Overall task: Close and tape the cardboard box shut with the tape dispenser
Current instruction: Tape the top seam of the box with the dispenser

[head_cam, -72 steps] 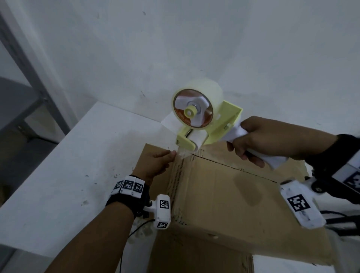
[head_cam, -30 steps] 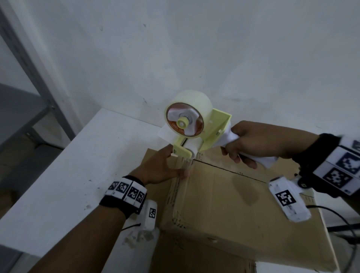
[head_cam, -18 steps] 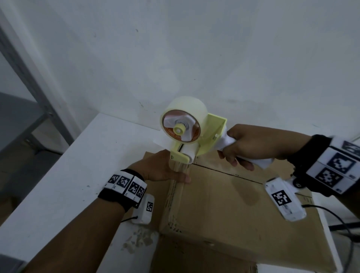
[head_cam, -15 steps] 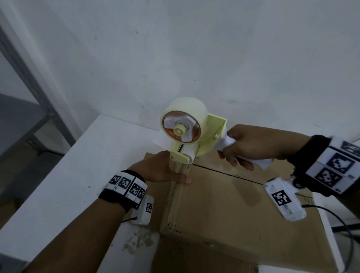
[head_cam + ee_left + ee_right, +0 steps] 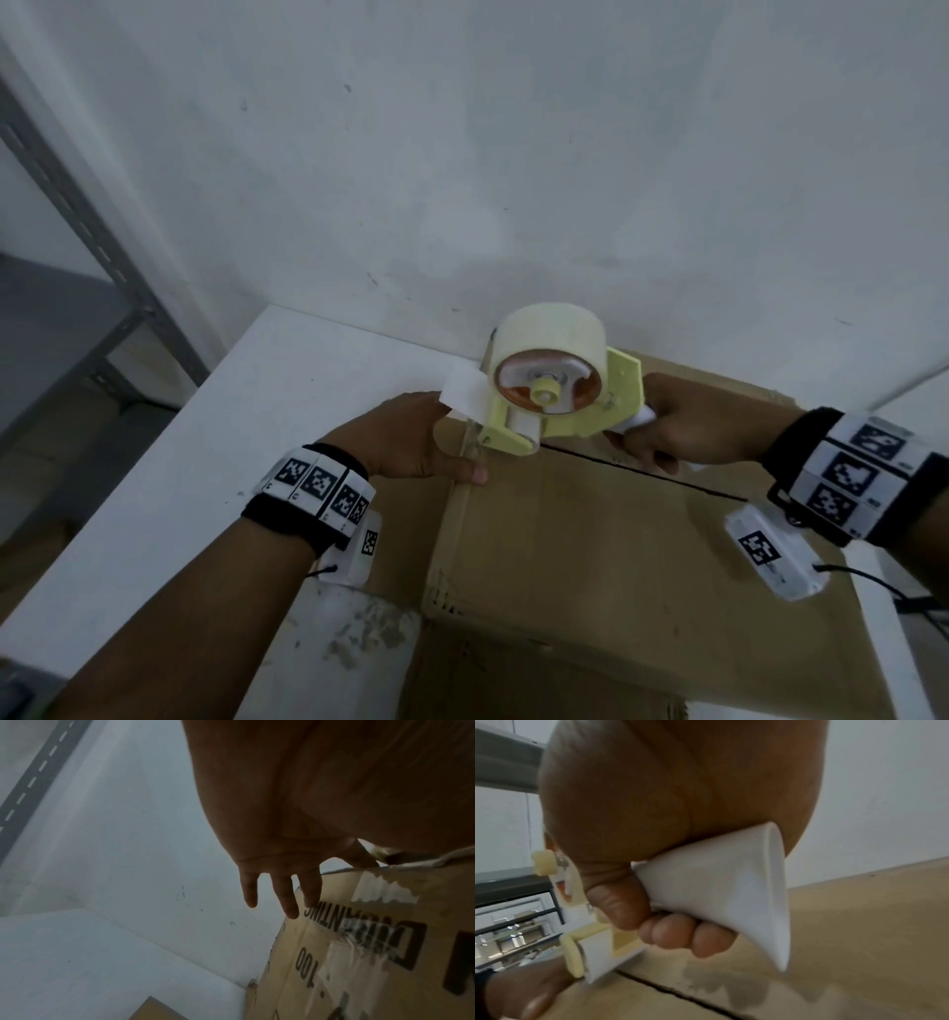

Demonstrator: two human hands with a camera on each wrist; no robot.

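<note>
A closed cardboard box (image 5: 590, 539) stands on the white table, its two top flaps meeting at a dark seam (image 5: 642, 470). My right hand (image 5: 688, 426) grips the white handle (image 5: 721, 890) of a yellow tape dispenser (image 5: 544, 395), whose roller end (image 5: 590, 955) sits at the left end of the seam. My left hand (image 5: 411, 442) lies over the box's left top edge; its fingers (image 5: 287, 894) hang straight down the printed side (image 5: 372, 943), and the thumb rests on top beside the roller. A shiny strip of clear tape (image 5: 380, 892) runs down that side.
The white table (image 5: 205, 462) reaches left of the box, with a white wall (image 5: 462, 154) close behind. A grey metal shelf frame (image 5: 92, 231) stands at the far left. A second piece of cardboard (image 5: 513, 683) lies at the near edge below the box.
The dispenser has dropped lower onto the box's left edge and turned more level. My left hand has gone from touching the tape end to lying flat over the edge.
</note>
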